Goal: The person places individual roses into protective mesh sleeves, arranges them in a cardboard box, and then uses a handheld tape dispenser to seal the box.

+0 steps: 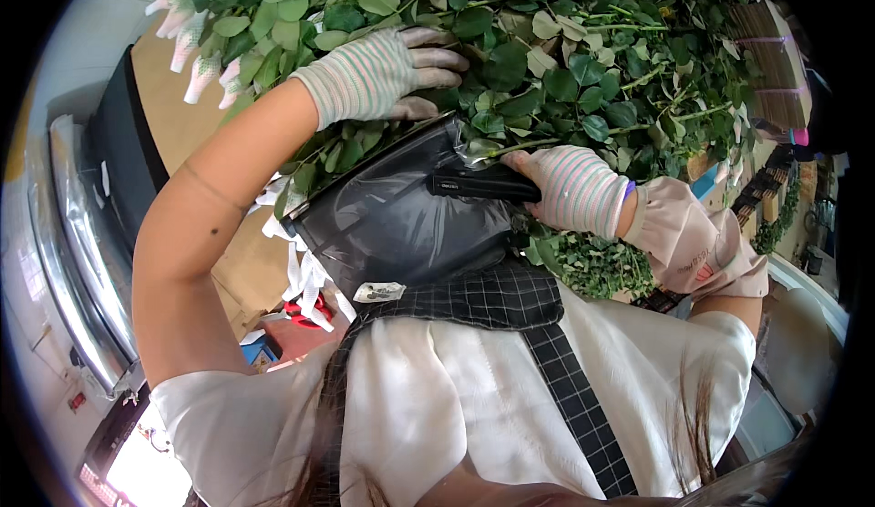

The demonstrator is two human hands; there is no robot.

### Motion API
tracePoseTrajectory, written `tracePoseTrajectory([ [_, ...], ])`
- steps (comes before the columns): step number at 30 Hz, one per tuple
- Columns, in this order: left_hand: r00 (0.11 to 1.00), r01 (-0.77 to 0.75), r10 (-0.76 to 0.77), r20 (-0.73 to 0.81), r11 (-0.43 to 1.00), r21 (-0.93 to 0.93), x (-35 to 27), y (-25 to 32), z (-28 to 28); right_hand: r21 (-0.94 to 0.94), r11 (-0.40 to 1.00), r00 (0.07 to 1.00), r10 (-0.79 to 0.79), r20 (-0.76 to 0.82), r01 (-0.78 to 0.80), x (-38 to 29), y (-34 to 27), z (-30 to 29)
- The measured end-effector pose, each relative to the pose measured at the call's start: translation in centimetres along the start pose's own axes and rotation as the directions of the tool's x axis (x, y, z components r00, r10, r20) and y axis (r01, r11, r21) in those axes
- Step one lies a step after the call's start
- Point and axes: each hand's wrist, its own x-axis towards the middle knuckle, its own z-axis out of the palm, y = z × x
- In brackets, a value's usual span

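My right hand (pixel 574 189), in a striped knit glove, grips a black stapler (pixel 485 185). The stapler's jaw end lies over a sheet of dark plastic wrap (pixel 403 213) with a clear, glossy film, in front of my chest. My left hand (pixel 389 76), gloved too, rests palm down on rose stems with green leaves (pixel 506 66), just beyond the wrap's upper edge. Its fingers are stretched out and slightly apart, and its palm is hidden. Several flower heads in white mesh sleeves (pixel 188 42) stick out at the left end of the stems.
Brown cardboard (pixel 171 103) lies under the stems at left. White strips (pixel 307 288) hang near red-handled scissors (pixel 307 312). Rolls of shiny film (pixel 89 247) stand at far left, a lit screen (pixel 147 459) below. A strapped stack of cardboard (pixel 776 62) and more foliage (pixel 601 264) are at right.
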Motion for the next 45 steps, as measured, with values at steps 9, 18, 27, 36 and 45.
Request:
tracePoseTrajectory([
  [9, 0.941, 0.203, -0.286, 0.181, 0.905, 0.374, 0.6, -2.7, -2.7, 0.593, 0.804, 0.863, 0.324, -0.388, -0.035, -7.8, 2.0, 3.8],
  [18, 0.842, 0.538, -0.486, 0.234, 0.787, -0.301, 2.9, 4.9, -9.1, 0.686, -0.103, 0.633, 0.501, -0.590, 0.720, -12.1, 5.0, 12.0],
  [27, 0.460, -0.463, -0.886, -0.049, -0.193, -0.865, -4.4, 26.7, -2.7, 0.940, 0.012, 0.891, -0.322, -0.319, 0.341, -3.5, -10.2, 6.6],
  [36, -0.038, -0.287, -0.953, 0.301, -0.278, -0.917, -20.9, 34.8, 6.9, 0.595, 0.296, 0.436, 0.456, -0.776, 0.748, -1.2, -2.4, 5.9],
  [45, -0.067, 0.540, -0.996, 0.061, -0.087, -0.837, -19.2, 29.6, 16.7, 0.641, 0.365, 0.626, -0.743, -0.237, 0.676, -0.9, -19.8, 10.8],
])
